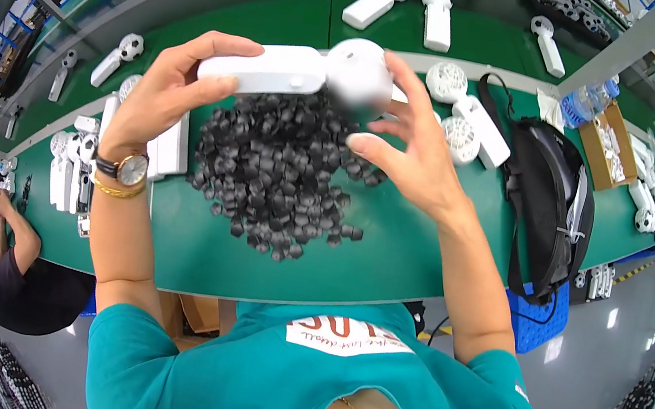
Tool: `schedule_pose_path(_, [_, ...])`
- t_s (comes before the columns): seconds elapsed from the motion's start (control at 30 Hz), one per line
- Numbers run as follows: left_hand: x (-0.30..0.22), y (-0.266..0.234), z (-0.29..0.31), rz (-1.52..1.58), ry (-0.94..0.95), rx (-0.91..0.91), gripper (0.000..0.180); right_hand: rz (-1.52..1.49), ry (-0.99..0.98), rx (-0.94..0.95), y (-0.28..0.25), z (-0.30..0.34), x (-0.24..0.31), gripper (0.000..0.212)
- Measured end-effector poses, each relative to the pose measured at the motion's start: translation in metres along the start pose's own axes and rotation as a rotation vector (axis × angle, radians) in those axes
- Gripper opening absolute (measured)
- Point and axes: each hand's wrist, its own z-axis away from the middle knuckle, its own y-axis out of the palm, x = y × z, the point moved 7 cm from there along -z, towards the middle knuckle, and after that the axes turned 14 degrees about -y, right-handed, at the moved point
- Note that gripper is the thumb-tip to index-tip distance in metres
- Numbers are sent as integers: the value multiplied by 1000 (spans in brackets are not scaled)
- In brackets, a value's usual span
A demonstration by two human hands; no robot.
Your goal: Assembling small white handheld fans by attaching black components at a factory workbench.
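My left hand (pixel 157 94) is closed round the handle end of a white handheld fan (pixel 268 69), its thumb below and fingers above. The fan lies nearly level above the table, its round head towards the right and smeared at the lower edge. My right hand (pixel 415 146) is beside that head, index fingertip at its upper right edge. The right thumb stands apart from the other fingers, below the head. Beneath the fan spreads a heap of small black pieces (pixel 268 169) on the green table (pixel 206 258).
White fans with grille heads (pixel 478 130) lie to the right, beside a black bag (pixel 549 198). Beyond are a water bottle (pixel 589 103) and a cardboard box (pixel 610 148). More white fans (pixel 69 170) lie left. Football-patterned fans (pixel 436 19) lie at the back. A co-worker (pixel 14 265) is far left.
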Motion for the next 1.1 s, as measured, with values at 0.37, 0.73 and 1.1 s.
schedule_pose_path(0.37, [61,113,53,984,-120,-80,57,331,-348,-108,76,56,35,77])
schedule_pose_path(0.73, [68,123,54,914,-166,-87,57,328,-219,211,30,60,-19,40])
schedule_pose_path(1.1, [77,107,49,846,-96,-199,55,572,-393,350,22,66,-36,24])
